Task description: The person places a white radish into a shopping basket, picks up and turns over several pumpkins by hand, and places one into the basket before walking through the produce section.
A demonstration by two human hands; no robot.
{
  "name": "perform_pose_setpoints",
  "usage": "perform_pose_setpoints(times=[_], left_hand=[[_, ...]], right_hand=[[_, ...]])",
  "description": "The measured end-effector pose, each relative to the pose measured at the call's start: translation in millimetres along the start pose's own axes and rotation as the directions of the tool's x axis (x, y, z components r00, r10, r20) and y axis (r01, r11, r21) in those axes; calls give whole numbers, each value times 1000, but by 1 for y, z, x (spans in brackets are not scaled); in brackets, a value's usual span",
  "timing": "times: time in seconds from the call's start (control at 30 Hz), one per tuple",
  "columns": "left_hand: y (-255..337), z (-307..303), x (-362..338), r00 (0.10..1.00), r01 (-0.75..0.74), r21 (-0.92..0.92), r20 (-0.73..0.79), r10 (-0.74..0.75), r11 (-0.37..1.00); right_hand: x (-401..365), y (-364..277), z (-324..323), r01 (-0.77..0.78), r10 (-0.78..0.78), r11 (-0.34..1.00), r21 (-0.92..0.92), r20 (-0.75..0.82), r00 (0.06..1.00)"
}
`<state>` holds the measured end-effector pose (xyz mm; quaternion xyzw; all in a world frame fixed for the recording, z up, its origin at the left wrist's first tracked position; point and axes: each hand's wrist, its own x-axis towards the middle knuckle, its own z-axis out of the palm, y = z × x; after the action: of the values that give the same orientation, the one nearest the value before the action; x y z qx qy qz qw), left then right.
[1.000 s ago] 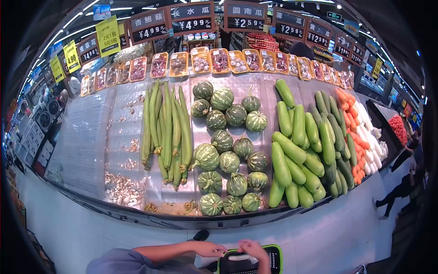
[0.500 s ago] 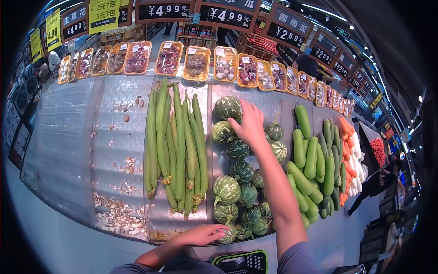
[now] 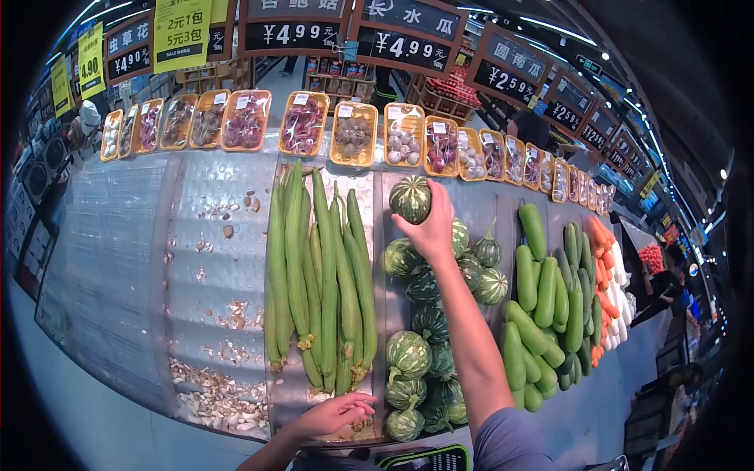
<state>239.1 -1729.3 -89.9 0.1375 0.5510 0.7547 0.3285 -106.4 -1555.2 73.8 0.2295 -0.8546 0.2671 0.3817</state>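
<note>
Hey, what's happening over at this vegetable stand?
Someone is picking among the vegetables: their right hand grips a striped round squash at the far end of the squash pile. Their left hand, holding nothing, hovers near the lower ends of the long green gourds. A green-rimmed basket sits below the near edge of the stand, and packed trays line the back.

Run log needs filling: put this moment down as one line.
right hand: holding striped pumpkin | left hand: open, near long green gourds | beyond gourds: wrapped trays
</note>
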Motion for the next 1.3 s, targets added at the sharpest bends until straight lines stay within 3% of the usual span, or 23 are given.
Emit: perform_pose_setpoints(times=[0.03,0.1,0.13,0.17,0.2,0.3,0.33,0.4,0.43,0.47,0.5,0.53,0.67,0.73,0.77,0.93,1.0,1.03,1.13,1.27,1.3], left_hand=[[1,-1,4,1000,-3,-3,3,3,1000],[16,-4,18,988,-153,-91,-35,150,984],[39,0,21,972,-217,-36,-97,212,976],[61,6,24,953,-261,16,-155,260,965],[56,4,35,900,-417,-54,-164,404,907],[89,31,48,815,-580,-343,-241,528,739],[95,41,50,846,-532,-367,-252,469,763],[96,58,47,855,-497,-431,-97,509,753],[98,68,46,878,-462,-436,-100,469,773],[99,79,43,934,-357,-372,-115,339,857],[96,88,42,966,-253,-303,-133,222,919],[89,92,46,969,-242,-302,-128,212,922],[61,113,48,966,-239,-219,-148,210,946],[53,118,47,964,-263,-168,-95,250,950],[53,126,47,967,-220,-123,-155,200,968],[60,151,41,984,-156,-245,-123,129,957],[63,162,38,978,-176,-251,-152,141,952],[57,157,36,978,-210,-257,-75,197,943],[50,159,31,967,-252,-144,-66,245,957],[52,168,25,959,-285,-162,-61,278,945],[56,174,23,962,-260,-126,-118,245,957]], right_hand=[[-5,-11,-15,17,-13,986,167,-30,999],[-25,-45,-55,158,-133,969,189,-136,982],[-43,-58,-74,210,-176,958,194,-176,969],[-68,-67,-90,171,-124,913,370,-146,981],[-95,-76,-107,111,-64,838,534,-105,992],[-166,-102,-162,-12,-65,768,640,96,993],[-187,-117,-177,-203,75,663,721,206,976],[-217,-124,-195,-384,151,564,731,366,918],[-229,-120,-203,-404,147,594,696,400,905],[-240,-123,-213,-554,262,508,660,495,829],[-252,-123,-219,-611,311,476,633,528,790],[-259,-119,-224,-651,344,453,609,554,758],[-292,-113,-243,-658,371,458,598,544,753],[-301,-109,-251,-598,313,566,567,523,793],[-304,-108,-255,-590,310,571,570,516,799],[-311,-113,-274,-476,285,640,603,389,876],[-310,-116,-282,-356,205,794,493,334,920],[-311,-118,-285,-324,177,832,450,339,924],[-316,-122,-291,-293,154,839,459,316,936],[-319,-128,-301,-303,143,825,477,344,928],[-323,-130,-303,-490,283,569,660,402,871]])
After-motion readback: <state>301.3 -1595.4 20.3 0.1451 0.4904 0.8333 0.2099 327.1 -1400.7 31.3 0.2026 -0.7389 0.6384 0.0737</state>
